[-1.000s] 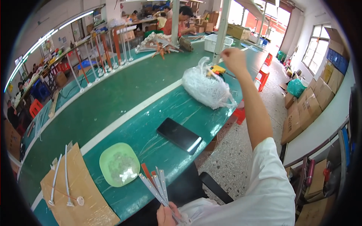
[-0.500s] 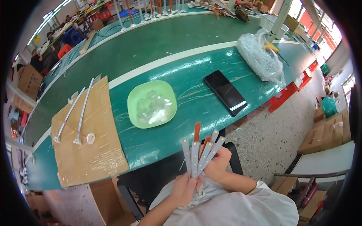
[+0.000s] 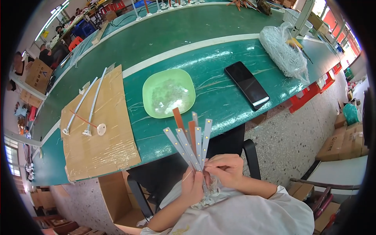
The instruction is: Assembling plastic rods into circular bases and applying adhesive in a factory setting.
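In front of my lap, my left hand [image 3: 192, 187] is closed around the lower ends of a fan of LED strips [image 3: 187, 145]. Several show a pale face dotted with small yellowish squares; others show a copper-brown back [image 3: 178, 118]. My right hand [image 3: 228, 169] is beside the strips' lower part, thumb and fingertips pinched together. Whatever lies in that pinch is too small to make out. A thin pale wire crosses near my left hand. Below the strips, a clear and whitish piece [image 3: 208, 200] hangs over my light shirt.
A light-green bowl [image 3: 146, 92] with clear small pieces stands on the green table [image 3: 164, 147]. Right of it lie a black phone [image 3: 246, 85] and a plastic bag of white strands [image 3: 282, 51]. Cardboard [image 3: 105, 156] at left carries two thin strips. A black chair [image 3: 252, 158] stands against the table.
The strip bundle has tilted left and its fan has spread differently. My right hand has come from behind the strips to their right side, fingertips now pinched. The whole view has shifted slightly.
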Available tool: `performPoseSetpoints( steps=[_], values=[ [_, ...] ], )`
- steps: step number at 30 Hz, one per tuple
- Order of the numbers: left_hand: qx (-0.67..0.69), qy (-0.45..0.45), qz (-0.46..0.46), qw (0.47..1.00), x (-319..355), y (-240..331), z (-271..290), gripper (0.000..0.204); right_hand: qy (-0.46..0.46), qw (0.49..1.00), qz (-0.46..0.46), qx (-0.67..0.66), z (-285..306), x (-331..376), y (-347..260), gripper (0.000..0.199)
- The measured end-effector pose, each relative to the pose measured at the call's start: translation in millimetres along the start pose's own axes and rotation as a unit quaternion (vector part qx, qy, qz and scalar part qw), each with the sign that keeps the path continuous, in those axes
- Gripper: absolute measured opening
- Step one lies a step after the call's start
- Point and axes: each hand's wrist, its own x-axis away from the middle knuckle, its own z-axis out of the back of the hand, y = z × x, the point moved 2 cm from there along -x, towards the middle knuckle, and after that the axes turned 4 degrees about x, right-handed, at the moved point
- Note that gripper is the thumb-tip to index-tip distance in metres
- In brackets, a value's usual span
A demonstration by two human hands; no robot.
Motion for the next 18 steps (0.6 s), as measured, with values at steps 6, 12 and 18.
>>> performPoseSetpoints(
  steps=[6,12,18],
  values=[
    [-0.068,0.054,-0.025,0.996,4.0,-6.0,3.8,0.032,-0.032,0.924,0.286,0.253,-2.6,-8.8,-17.6,0.023],
    [-0.006,0.027,-0.016,0.999,6.0,-14.7,13.3,0.027,-0.072,0.890,0.320,0.316,-13.3,-21.9,-23.9,0.030],
    [-0.116,-0.014,-0.043,0.992,4.8,-6.6,5.7,0.031,-0.069,0.855,0.285,0.428,-37.5,-26.2,-42.9,0.028]
  ],
)
